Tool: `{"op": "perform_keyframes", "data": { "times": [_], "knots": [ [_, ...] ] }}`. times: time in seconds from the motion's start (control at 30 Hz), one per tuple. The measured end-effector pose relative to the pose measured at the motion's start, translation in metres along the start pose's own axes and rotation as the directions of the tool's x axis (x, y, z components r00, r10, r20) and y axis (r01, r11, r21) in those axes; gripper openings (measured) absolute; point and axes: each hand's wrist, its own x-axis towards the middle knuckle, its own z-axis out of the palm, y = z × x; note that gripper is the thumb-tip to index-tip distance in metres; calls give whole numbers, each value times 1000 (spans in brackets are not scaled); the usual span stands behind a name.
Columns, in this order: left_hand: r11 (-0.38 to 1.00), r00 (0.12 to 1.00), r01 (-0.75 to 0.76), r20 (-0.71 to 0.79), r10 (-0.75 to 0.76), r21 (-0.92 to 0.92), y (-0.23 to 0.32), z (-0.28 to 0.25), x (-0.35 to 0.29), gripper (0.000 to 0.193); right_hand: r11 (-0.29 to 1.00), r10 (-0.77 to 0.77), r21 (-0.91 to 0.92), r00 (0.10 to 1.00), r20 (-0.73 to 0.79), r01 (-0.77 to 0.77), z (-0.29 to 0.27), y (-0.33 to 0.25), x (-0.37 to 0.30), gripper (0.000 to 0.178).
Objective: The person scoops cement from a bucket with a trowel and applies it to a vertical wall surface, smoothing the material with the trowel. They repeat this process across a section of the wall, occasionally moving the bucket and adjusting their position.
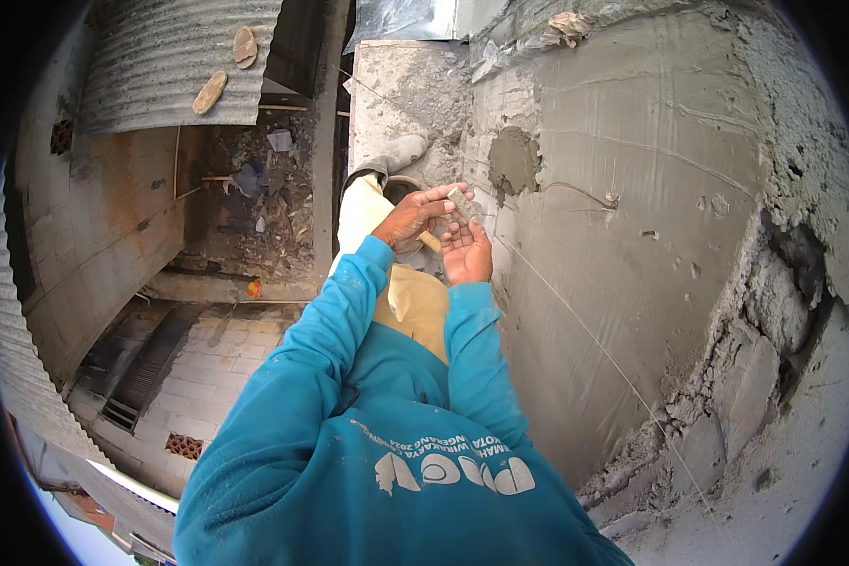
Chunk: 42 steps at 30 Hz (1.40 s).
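Note:
Between the fingertips of my left hand (pixel 413 217) is a small grey, mortar-crusted piece (pixel 462 204); its exact kind is too small to tell. My right hand (pixel 467 253) is just below it, palm up with fingers apart and slightly curled, its thumb close to the piece's lower end. I cannot tell whether that thumb touches it. A thin string (pixel 585 324) stretches from near my hands down to the lower right, across the plastered wall (pixel 632 274). Partly hidden behind my left hand are a bucket (pixel 404 185) and a yellowish handle (pixel 430 241).
A grey boot (pixel 404 153) stands on the narrow mortar-splashed ledge (pixel 410 90). Left of it, the ground drops to a debris-strewn gap (pixel 255 208). Corrugated roofing (pixel 170 57) carries two sandals (pixel 210 92). Rough broken mortar (pixel 726 377) edges the wall, and a wire (pixel 580 191) sticks out.

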Motion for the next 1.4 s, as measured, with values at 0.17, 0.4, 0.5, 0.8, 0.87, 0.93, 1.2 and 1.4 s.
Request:
{"op": "perform_keyframes", "data": {
  "times": [0.17,0.4,0.5,0.8,0.87,0.93,1.2,1.4],
  "knots": [
    [998,998,-66,10,66,-4,-15,-46,59,52,999,-32,-29,999,5,32,-7,6,46,31],
    [993,990,-56,-121,68,99,-35,-88,131,48,813,-354,-553,909,-219,183,-79,27,74,23],
    [988,994,10,-112,7,155,-44,-99,161,51,659,-404,-732,902,-152,172,-84,29,71,25],
    [985,966,-18,-250,61,174,-56,-94,194,53,598,-534,-753,837,-120,274,-2,20,104,41],
    [984,966,-36,-244,79,175,-53,-89,196,55,615,-542,-751,820,-182,240,3,17,115,39],
    [983,964,-44,-251,88,177,-51,-85,200,55,610,-554,-764,803,-222,209,3,15,125,36],
    [969,936,-88,-313,159,230,-45,-67,212,39,631,-544,-759,788,-286,160,-6,5,141,25],
    [956,896,-92,-395,201,279,-46,-53,213,31,650,-540,-746,778,-322,143,-1,4,134,24]
  ]
}}
